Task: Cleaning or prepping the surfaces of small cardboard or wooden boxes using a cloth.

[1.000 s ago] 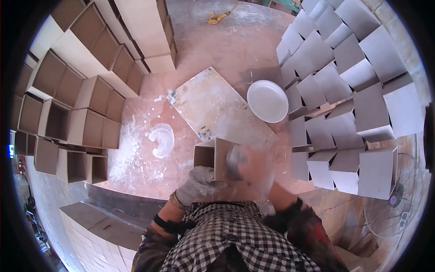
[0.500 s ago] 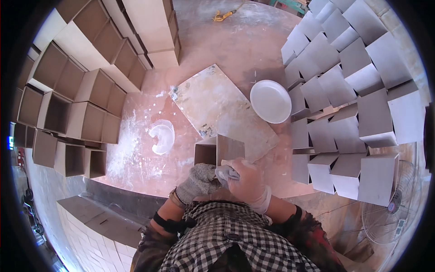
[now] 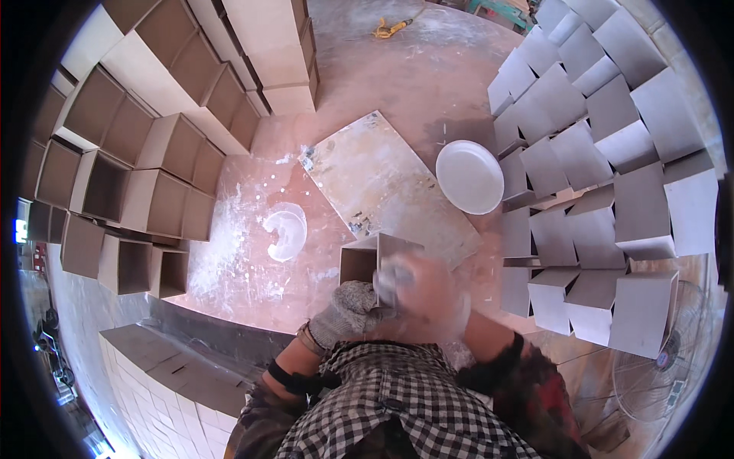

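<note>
A small open-ended brown box [image 3: 397,245] stands near the table's front edge, its dark hollow facing me. My left hand [image 3: 344,314], in a grey knitted glove, is closed on the box's near lower edge. My right hand [image 3: 432,294], in a thin pale glove, is smeared by motion at the box's right side. In its fingers sits a crumpled grey-white wad [image 3: 388,281], cloth-like, pressed at the box's near right edge. Behind the box lies a stained flat board [image 3: 390,176], set askew.
A white oval dish [image 3: 470,177] lies right of the board. Stacked brown boxes [image 3: 183,180] rise at left, pale grey boxes [image 3: 612,161] at right. White paste [image 3: 289,233] marks the table. A yellow tool [image 3: 391,29] lies far back; a fan [image 3: 661,359] stands low right.
My right hand has shifted right and blurred, with the wad still in its fingers. The left hand keeps its hold on the box. The whole view has shifted slightly.
</note>
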Action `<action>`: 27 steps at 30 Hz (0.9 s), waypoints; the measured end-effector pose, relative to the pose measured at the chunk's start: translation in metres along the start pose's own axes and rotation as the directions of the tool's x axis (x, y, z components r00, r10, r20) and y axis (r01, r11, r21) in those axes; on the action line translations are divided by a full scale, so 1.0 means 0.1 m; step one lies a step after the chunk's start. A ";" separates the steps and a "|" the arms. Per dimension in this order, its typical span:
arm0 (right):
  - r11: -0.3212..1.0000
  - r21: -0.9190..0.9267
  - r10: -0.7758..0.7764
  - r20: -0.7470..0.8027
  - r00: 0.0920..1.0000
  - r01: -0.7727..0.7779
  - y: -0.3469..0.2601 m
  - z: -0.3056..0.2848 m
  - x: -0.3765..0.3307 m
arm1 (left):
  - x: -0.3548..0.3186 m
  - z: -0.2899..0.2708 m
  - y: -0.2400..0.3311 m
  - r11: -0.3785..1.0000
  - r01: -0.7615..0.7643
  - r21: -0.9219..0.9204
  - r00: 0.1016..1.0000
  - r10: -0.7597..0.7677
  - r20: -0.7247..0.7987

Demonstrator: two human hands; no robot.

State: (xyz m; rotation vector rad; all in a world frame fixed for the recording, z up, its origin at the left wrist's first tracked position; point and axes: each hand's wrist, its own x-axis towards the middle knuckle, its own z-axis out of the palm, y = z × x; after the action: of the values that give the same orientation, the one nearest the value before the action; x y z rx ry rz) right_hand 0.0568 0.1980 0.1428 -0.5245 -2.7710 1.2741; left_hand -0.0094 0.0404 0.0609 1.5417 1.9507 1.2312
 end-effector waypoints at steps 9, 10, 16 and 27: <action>0.974 -0.072 -0.222 -0.136 0.966 0.214 0.08 0.15 -0.17 | -0.03 0.10 -0.03 0.851 0.063 -0.522 0.985 -0.136 -0.103; 0.974 -0.070 -0.222 -0.131 0.966 0.215 0.08 0.09 -0.24 | -0.04 0.09 -0.02 0.850 0.066 -0.523 0.984 -0.141 -0.105; 0.996 -0.083 0.015 -0.123 0.992 -0.026 0.01 0.07 0.49 | 0.02 -0.03 0.03 0.985 -0.061 -0.159 0.998 0.062 -0.004; 0.984 -0.015 -0.175 0.008 0.985 0.175 -0.07 0.03 -0.40 | -0.10 0.17 -0.20 0.864 0.136 -0.484 0.988 -0.084 0.127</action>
State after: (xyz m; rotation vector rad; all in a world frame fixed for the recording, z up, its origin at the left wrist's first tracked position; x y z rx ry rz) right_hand 0.0920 0.1787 0.1502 -0.2701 -2.7625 1.2188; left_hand -0.0055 0.0377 0.0332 1.1857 1.4778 1.4286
